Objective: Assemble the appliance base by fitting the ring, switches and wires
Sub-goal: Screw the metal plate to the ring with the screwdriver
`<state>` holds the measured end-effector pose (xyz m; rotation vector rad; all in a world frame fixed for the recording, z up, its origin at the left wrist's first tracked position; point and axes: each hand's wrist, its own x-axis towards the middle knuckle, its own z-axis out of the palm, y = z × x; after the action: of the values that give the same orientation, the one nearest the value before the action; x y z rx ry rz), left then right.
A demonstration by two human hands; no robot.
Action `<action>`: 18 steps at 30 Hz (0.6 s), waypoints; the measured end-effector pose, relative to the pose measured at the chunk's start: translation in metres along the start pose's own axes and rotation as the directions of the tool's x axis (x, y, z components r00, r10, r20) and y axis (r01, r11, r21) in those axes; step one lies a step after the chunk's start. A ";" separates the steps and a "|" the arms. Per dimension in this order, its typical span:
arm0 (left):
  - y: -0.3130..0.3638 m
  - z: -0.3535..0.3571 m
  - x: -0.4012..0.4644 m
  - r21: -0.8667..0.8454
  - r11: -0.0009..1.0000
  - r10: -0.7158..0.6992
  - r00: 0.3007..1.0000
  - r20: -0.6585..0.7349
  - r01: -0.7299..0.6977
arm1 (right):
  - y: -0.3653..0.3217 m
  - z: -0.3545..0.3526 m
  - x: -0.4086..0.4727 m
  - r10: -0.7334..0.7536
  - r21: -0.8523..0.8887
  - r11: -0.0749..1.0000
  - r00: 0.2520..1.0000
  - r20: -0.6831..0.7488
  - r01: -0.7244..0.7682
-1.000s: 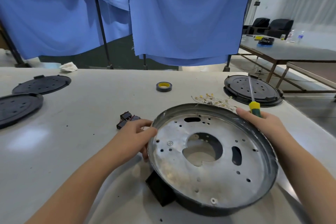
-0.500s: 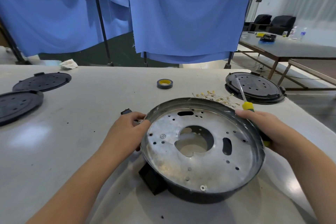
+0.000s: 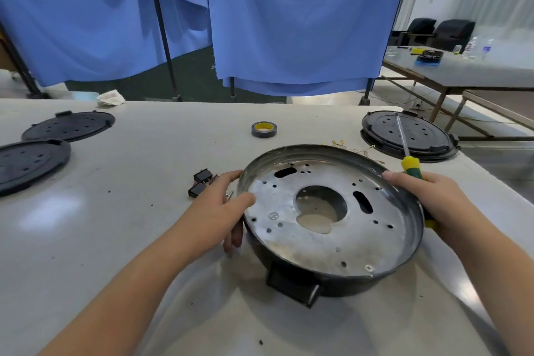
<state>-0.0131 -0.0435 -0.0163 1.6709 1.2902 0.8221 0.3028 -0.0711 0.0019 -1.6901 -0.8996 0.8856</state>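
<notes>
We hold the base (image 3: pixel 332 217) mid-desk (image 3: pixel 115 240), left hand (image 3: pixel 213 211) curled on its 9 o'clock rim, right hand (image 3: pixel 427 199) gripping rim and screwdriver (image 3: pixel 410 165) at 3; shifting it risks crushing the wires (image 3: pixel 355 147) at 12 or knocking the switches (image 3: pixel 200 185).

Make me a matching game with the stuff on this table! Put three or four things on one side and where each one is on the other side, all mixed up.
Things:
1. tape roll
2. screwdriver
3. black switches
4. metal base

Places:
A. held between both hands
B. just left of the left hand
C. gripped in the right hand
D. alone on the table, beyond the base

Pairs: 1-D, 2-C, 3-B, 4-A
</notes>
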 end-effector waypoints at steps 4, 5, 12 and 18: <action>-0.002 -0.006 0.003 0.014 1.000 0.023 0.996 -0.092 -0.021 | 0.002 -0.001 0.003 0.013 0.031 0.999 1.000 0.024 -0.013; -0.003 -0.010 0.004 0.062 0.998 0.030 0.990 -0.141 -0.021 | 0.002 -0.002 0.003 0.008 0.034 0.999 1.000 0.024 -0.009; -0.017 -0.036 0.011 0.413 0.902 -0.039 0.977 -0.208 0.124 | 0.005 -0.001 0.004 0.001 0.040 0.999 0.999 0.032 -0.003; -0.020 -0.031 0.012 0.544 0.825 -0.089 0.986 -0.144 0.153 | 0.006 -0.002 0.003 -0.002 0.057 0.998 0.999 0.048 -0.001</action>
<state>-0.0455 -0.0231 -0.0215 1.9767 1.8219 0.4876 0.3070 -0.0704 -0.0041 -1.6257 -0.8990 0.9466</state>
